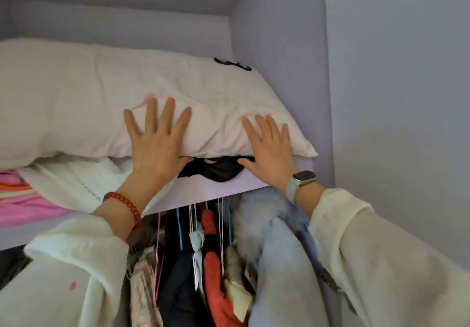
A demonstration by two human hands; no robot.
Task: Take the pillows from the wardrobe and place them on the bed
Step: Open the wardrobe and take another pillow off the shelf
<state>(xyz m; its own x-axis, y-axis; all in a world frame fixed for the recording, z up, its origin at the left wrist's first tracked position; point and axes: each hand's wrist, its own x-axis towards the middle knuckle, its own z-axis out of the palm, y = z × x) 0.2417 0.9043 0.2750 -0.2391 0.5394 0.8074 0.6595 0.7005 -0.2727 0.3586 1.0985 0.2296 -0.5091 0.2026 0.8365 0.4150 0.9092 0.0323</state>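
A large white pillow [101, 92] lies on the top shelf [211, 192] of a lilac wardrobe [279, 47], its near corner jutting just past the shelf's front edge beside the wardrobe's right wall; a small dark patch with pale marks [232, 63] sits on the pillow's far right end. The left hand [157, 143] is pressed flat on the pillow's near side, fingers spread wide and straight, thumb tucked under the pillow's lower edge, so it lies against the fabric rather than closing around it; the right hand [269, 148] rests the same way closer to the pillow's corner, fingers extended and slightly fanned over the top, thumb reaching beneath the edge, not closed into a grip. A red beaded bracelet [124, 206] circles the left wrist; a pale-strapped watch [301, 180] sits on the right wrist; both arms wear loose cream sleeves [381, 258]. Directly under the pillow, between the two hands, a dark garment [216, 170] spills over the shelf edge; to the left under the pillow lies folded white cloth [73, 181], and beyond that pink and orange folded fabric [23, 199]. Below the shelf, clothes hang on hangers: a red garment [213, 263], dark pieces and a pale blue fluffy coat [274, 250].
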